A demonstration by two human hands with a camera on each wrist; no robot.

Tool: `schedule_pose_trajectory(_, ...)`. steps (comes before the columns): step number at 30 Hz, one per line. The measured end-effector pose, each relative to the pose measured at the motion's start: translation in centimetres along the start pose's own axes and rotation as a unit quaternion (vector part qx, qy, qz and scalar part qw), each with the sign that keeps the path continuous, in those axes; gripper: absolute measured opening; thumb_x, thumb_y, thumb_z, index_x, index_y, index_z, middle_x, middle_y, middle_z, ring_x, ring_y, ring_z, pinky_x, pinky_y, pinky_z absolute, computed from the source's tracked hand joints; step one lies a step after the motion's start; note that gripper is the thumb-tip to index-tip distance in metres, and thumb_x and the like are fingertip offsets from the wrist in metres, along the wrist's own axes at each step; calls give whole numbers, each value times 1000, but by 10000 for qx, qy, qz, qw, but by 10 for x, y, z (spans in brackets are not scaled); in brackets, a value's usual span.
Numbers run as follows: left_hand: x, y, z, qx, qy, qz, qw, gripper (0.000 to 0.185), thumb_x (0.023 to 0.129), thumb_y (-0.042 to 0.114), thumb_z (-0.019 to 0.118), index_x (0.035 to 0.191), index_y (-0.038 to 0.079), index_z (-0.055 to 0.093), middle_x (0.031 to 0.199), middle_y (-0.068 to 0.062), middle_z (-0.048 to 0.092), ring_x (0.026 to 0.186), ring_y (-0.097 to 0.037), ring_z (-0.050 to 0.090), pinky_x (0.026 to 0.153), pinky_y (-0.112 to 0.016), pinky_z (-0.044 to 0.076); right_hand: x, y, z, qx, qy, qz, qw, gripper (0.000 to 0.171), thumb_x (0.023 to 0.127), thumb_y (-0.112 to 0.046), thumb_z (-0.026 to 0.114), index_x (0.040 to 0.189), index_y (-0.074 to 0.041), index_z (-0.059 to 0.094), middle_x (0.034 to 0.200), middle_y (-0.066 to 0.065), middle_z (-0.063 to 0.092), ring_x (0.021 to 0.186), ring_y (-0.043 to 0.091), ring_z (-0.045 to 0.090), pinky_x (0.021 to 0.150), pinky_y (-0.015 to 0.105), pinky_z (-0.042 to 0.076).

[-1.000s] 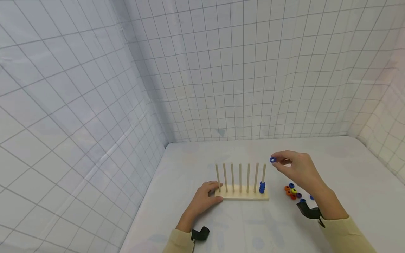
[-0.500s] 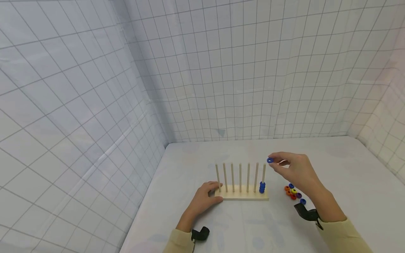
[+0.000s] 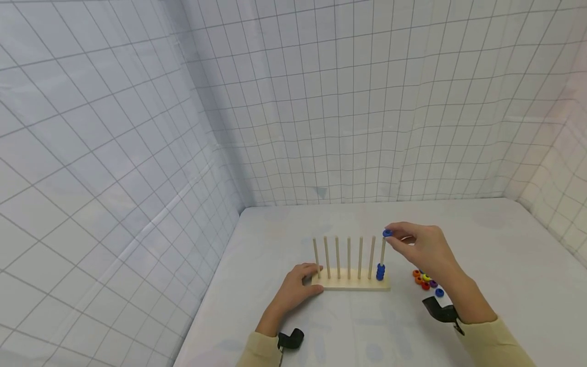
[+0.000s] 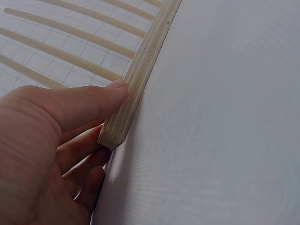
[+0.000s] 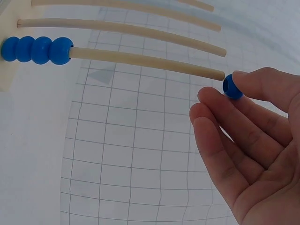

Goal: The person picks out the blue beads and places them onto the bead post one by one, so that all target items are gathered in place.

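Note:
A wooden bead rack stands on the white table, with several upright pegs in a row. My left hand grips the left end of its base; in the left wrist view the thumb lies on the base's edge and the fingers reach round the far side. Between thumb and fingertips, my right hand pinches a blue bead. This bead is at the tip of the rightmost peg, its hole facing the peg end. Several blue beads are stacked at the bottom of that peg. The other pegs carry no beads.
Right of the rack lie loose beads: orange, red, yellow, purple and blue. The right forearm passes above them and partly hides some. Grid-patterned white curtains enclose the table's back and sides.
My right hand has moved left with the blue bead, from beside the rightmost peg to its tip. The bead has tilted flatter. The left hand and rack stay put.

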State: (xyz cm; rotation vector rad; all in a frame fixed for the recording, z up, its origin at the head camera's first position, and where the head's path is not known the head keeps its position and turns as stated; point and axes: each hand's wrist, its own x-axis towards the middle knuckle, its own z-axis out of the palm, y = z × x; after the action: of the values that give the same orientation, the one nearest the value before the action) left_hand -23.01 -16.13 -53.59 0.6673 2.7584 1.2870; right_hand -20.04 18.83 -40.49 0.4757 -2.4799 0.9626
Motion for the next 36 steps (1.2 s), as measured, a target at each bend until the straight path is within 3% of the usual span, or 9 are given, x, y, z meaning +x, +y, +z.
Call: schedule_pose_trajectory(36,-2,2,0,-89,-3,-12,10000,52,88,32,78,135,15,66,137,0,60,131,-25,49,108,-49,40,-4,-5,4,56,-222,93,9997,22,91,-18,77,113,-14,75,89,-6,73,78,14,72,66,32,59)
